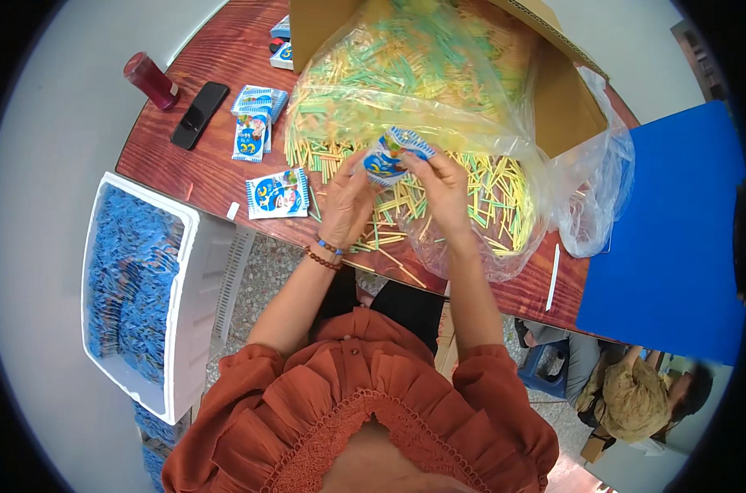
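Between my two hands, over the front of a spread of short straws, I hold a small blue and white packet (387, 158). My left hand (346, 205) grips its left end, and my right hand (444, 191) pinches its right side with thumb and fingers. Yellow, green and orange straws (500, 193) spill from a clear plastic bag (406, 115) lying in an open cardboard box (566, 107). To the left of my left hand a similar packet (277, 195) lies flat on the dark red table (155, 148), and a small stack of packets (253, 123) sits behind it.
A black phone (199, 116) and a red-filled jar (151, 80) are at the table's left. Below stands a white foam box (184, 304) full of blue packets. A blue panel (660, 238) is at the right; beyond it, another person (635, 394) sits low.
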`<act>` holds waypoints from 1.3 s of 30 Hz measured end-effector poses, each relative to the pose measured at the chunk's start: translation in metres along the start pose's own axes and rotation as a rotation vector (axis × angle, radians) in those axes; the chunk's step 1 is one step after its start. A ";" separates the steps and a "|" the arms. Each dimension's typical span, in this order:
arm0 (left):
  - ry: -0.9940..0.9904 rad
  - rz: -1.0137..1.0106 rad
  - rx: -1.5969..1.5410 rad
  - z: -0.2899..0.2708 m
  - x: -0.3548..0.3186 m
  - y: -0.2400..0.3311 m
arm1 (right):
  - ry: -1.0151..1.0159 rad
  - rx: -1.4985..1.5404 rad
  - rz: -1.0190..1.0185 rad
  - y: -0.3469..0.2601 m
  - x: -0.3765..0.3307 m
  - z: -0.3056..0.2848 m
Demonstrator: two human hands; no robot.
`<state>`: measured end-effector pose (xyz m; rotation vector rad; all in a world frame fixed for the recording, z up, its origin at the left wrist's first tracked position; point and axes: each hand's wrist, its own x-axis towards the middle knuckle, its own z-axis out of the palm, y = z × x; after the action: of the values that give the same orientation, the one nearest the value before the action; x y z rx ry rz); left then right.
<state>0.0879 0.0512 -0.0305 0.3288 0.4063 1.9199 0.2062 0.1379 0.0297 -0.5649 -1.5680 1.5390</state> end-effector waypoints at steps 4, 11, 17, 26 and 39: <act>-0.005 0.076 0.428 0.003 0.003 0.032 | -0.216 -0.258 0.095 -0.002 0.014 -0.001; 0.062 0.158 0.634 -0.004 0.003 0.058 | -0.270 -0.050 0.212 0.009 0.031 0.035; 0.145 0.086 0.692 -0.017 -0.008 0.089 | -0.354 -0.080 0.205 0.021 0.044 0.062; 0.323 0.302 0.996 -0.083 0.007 0.165 | -0.413 -0.199 0.246 0.062 0.090 0.147; 0.443 0.508 1.762 -0.154 0.026 0.190 | -0.337 -0.771 0.088 0.088 0.087 0.164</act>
<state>-0.1435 -0.0099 -0.0869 1.1785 2.4590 1.5359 0.0053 0.1254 -0.0145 -0.8226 -2.4424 1.0818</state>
